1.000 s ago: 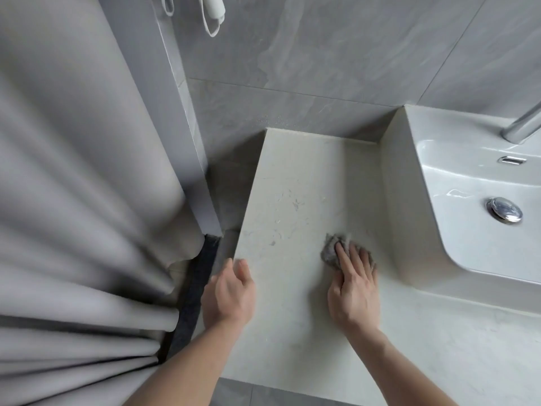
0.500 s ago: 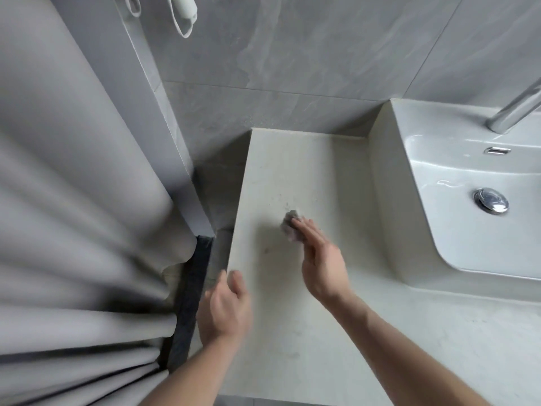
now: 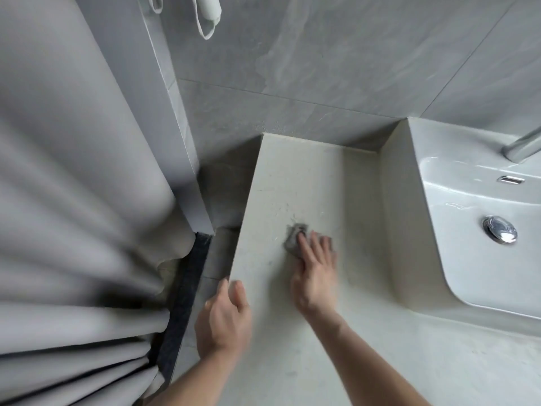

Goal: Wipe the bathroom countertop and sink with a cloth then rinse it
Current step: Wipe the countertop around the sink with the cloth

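A pale stone countertop runs from the tiled wall toward me. My right hand lies flat on it, fingers pressing a small grey cloth against the surface; most of the cloth is under my fingers. At the counter's left edge my left hand rests with fingers loosely curled and nothing in it. The white sink stands raised at the right, with a chrome drain plug in its basin and a chrome faucet over its back rim.
A grey shower curtain fills the left side, beside a tiled wall corner. A dark strip runs along the floor below it. A white looped cord hangs on the grey tile wall above.
My right hand has swept the cloth left and then back toward the middle of the counter. My left hand stayed at the counter's left edge.
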`<state>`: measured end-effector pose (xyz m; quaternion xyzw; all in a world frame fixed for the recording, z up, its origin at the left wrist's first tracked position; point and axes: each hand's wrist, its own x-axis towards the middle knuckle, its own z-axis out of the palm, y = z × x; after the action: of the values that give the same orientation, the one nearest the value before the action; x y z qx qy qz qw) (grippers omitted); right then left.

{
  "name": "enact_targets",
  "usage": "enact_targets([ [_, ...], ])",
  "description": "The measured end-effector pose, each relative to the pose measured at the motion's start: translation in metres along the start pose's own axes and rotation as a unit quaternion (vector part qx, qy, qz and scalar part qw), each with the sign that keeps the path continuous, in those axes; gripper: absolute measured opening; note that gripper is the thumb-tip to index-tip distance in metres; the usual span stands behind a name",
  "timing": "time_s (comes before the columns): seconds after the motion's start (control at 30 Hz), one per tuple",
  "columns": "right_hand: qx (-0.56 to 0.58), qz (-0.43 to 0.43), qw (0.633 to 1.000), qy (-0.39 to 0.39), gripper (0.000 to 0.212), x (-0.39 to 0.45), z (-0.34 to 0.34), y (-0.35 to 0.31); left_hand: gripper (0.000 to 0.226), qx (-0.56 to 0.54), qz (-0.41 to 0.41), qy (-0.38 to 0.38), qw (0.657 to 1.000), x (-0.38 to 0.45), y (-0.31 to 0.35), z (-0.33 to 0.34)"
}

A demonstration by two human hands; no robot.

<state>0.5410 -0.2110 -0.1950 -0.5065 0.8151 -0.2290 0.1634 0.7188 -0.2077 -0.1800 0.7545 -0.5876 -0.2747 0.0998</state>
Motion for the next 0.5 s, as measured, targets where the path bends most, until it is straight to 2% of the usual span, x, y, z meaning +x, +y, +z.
enact_targets([
  [0.07, 0.048, -0.064, 0.996, -0.042, 0.076, 0.002, 0.013, -0.029, 0.049, -0.005, 0.001, 0.003, 1.000, -0.001, 0.000, 0.000],
  [0.2, 0.137, -0.171, 0.965, -0.145, 0.065, 0.001, 0.025, -0.077, 0.023, -0.006, 0.036, 0.005, 0.999, 0.004, -0.008, 0.006],
  [0.27, 0.178, -0.182, 0.954, -0.160, 0.065, 0.003, 0.021, -0.079, 0.031, 0.013, 0.044, 0.020, 0.999, 0.005, -0.011, 0.008],
  [0.37, 0.218, -0.121, 0.961, -0.119, 0.079, 0.009, 0.001, -0.049, 0.052, 0.002, 0.031, 0.040, 0.999, 0.000, -0.006, 0.008],
  [0.5, 0.131, -0.061, 0.989, 0.012, 0.056, 0.027, -0.040, 0.026, 0.050, 0.023, 0.003, 0.036, 0.999, 0.000, -0.001, 0.006],
])
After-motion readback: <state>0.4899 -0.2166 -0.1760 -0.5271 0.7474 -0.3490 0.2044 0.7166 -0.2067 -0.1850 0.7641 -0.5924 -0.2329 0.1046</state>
